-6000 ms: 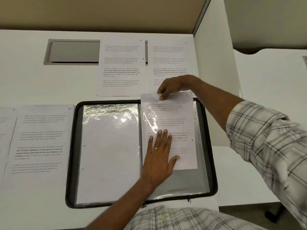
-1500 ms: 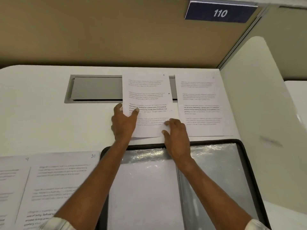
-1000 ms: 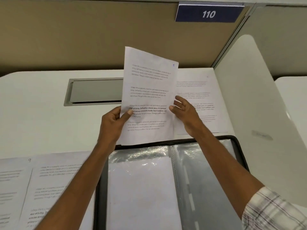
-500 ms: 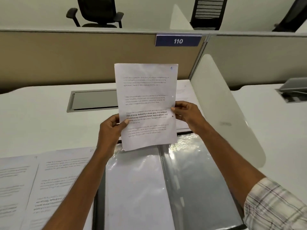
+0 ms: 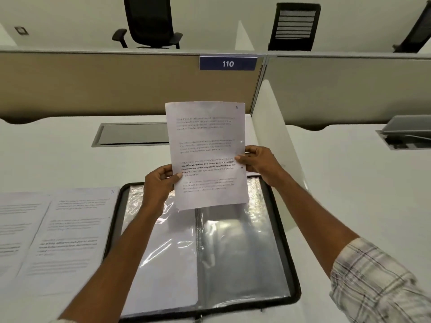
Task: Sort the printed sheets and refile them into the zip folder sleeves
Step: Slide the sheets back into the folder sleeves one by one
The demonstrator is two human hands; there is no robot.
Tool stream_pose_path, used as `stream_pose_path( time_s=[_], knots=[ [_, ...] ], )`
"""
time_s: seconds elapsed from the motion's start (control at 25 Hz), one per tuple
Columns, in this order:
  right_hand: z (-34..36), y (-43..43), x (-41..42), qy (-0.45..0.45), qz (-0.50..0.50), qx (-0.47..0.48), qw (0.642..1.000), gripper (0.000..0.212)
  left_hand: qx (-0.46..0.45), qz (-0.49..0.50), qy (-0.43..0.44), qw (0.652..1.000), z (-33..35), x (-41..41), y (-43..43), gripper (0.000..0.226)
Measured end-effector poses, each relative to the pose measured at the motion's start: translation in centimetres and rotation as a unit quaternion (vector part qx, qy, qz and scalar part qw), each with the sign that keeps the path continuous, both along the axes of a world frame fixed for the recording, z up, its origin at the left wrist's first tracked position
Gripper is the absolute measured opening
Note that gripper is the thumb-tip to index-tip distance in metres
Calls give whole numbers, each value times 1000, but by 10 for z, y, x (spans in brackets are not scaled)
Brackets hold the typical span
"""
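Between left hand (image 5: 158, 185) and right hand (image 5: 261, 163), printed sheet (image 5: 207, 155) upright.

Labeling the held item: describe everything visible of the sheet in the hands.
The sheet is white paper, printed with four blocks of small text, one partly bold, and a small handwritten mark in its top right corner. It is held upright, facing the camera, above the open folder. The left hand pinches its left edge, the right hand its right edge.
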State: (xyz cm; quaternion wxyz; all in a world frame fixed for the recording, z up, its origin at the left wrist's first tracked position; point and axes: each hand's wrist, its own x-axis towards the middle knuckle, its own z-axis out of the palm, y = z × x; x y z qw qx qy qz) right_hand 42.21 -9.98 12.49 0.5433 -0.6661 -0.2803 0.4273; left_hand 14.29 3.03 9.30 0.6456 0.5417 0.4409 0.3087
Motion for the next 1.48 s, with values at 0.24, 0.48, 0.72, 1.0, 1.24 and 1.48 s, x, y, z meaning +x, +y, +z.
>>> stream_pose_path(
  time_s=[0.24,0.48,0.72,1.0,1.24,1.48],
  knots=[
    [-4,2,23,8,-65,42,997,26,42,153,81,984,-27,8,-65,13],
    [-15,23,31,66,-175,79,979,21,315,-135,291,893,-82,57,-113,39],
    [-34,38,45,80,-230,59,968,14,425,-245,455,743,-106,88,-86,65],
    [-55,52,34,109,-235,60,964,14,407,-224,456,759,-83,85,-60,74],
    [-61,61,31,57,-248,80,964,15,374,-247,375,811,-79,89,-47,42],
    [-66,61,37,39,-246,77,965,9,457,-252,384,762,-80,91,-55,41]
  ],
)
